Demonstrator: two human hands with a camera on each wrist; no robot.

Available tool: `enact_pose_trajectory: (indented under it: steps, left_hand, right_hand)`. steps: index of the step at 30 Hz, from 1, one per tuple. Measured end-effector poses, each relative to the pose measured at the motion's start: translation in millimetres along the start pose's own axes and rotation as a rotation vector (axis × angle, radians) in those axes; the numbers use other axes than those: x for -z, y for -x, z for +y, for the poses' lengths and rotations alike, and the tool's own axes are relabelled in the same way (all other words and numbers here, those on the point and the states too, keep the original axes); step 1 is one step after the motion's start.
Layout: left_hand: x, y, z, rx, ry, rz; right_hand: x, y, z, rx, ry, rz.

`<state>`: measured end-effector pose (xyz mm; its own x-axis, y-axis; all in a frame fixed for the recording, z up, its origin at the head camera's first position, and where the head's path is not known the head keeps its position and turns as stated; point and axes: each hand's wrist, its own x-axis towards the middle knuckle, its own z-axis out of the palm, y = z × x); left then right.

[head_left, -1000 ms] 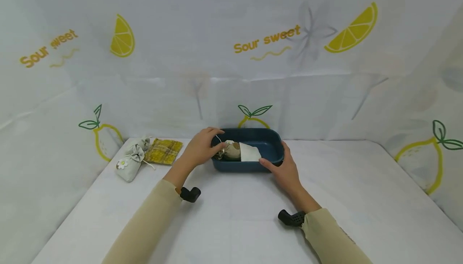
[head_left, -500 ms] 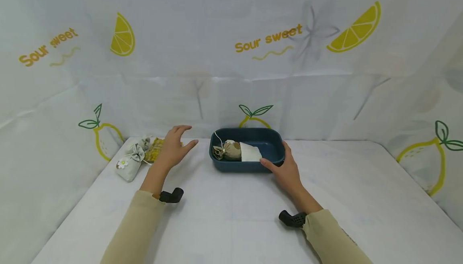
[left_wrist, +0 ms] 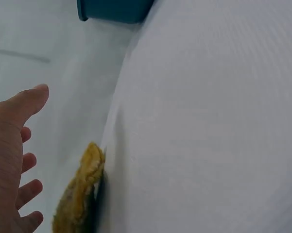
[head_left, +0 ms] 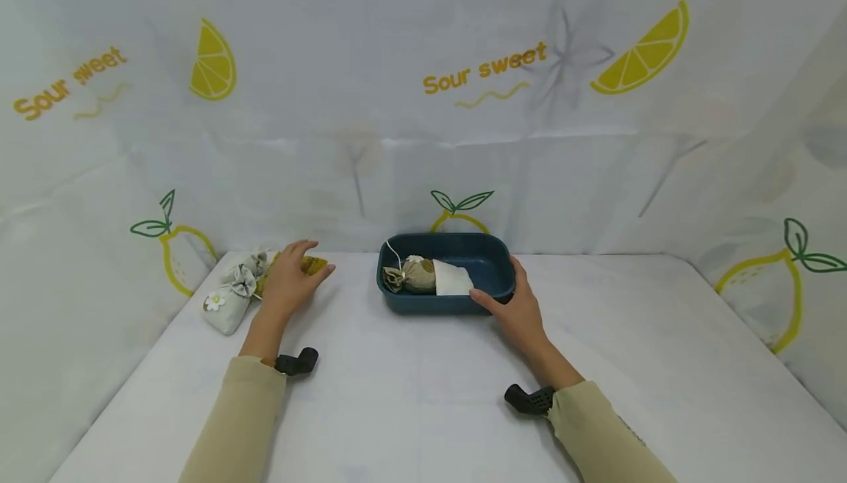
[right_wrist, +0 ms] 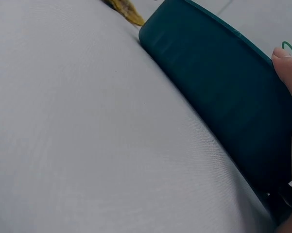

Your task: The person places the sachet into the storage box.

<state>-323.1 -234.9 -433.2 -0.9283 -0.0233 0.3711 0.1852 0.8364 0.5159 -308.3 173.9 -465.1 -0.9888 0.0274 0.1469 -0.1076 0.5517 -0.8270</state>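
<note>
My left hand (head_left: 287,278) hovers over a yellow plaid fabric piece (head_left: 312,265), thumb and fingers spread and partly covering it. In the left wrist view, the fabric piece (left_wrist: 80,194) lies just beyond the bent fingers, with nothing between them and the thumb. My right hand (head_left: 516,310) grips the right end of a dark teal rectangular bin (head_left: 423,305), thumb over the front rim and fingers round the side. Inside the bin, toward its left, lies a small tied drawstring pouch (head_left: 418,277), brown at one end and white at the other, its cord trailing over the rim.
Left of the left hand lie light grey drawstring pouches, the nearer pouch (head_left: 225,312) bearing a white flower, another pouch (head_left: 246,271) behind it. White cloth covers the table (head_left: 423,387). A lemon-printed white curtain (head_left: 298,174) hangs close behind the bin.
My left hand has let go of the pouch in the bin and moved left to the yellow fabric piece. The right hand keeps its grip on the bin.
</note>
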Motion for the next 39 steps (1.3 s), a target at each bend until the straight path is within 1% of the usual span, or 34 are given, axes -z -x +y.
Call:
enact_pose_trajectory:
  steps: [3,6,10,14,19,28,35,39]
  left_hand:
    - [-2.5,2.5,-10.3,0.037,0.037,-0.014]
    - [-6.9,3.3,-20.6,0.067,0.069,-0.004]
    - [-10.6,2.0,-30.0,0.065,0.051,0.028]
    - [-10.7,1.7,-32.7,0.084,0.005,0.019]
    - [-10.9,2.9,-30.8,0.137,-0.007,-0.029]
    - [-13.9,4.8,-35.0,0.125,0.005,-0.119]
    - [-14.8,6.2,-33.4,0.089,-0.113,-0.146]
    - [-14.2,6.8,-32.4,0.078,-0.159,-0.149]
  right_hand:
    - [-0.3,0.1,-0.3,-0.001,0.001,-0.003]
    - [-0.4,0.2,-0.2,-0.003,0.003,-0.002]
    - [-0.4,0.0,-0.9,-0.005,-0.002,-0.002]
    - [-0.1,0.0,-1.7,-0.003,-0.004,-0.004]
    - [1.0,0.4,-2.0,-0.002,-0.001,-0.003]
    - [0.6,1.3,-3.0,0.009,0.002,0.005]
    - [0.3,1.2,-2.8,0.0,-0.005,0.001]
    - [0.0,1.3,-3.3,-0.007,0.002,0.0]
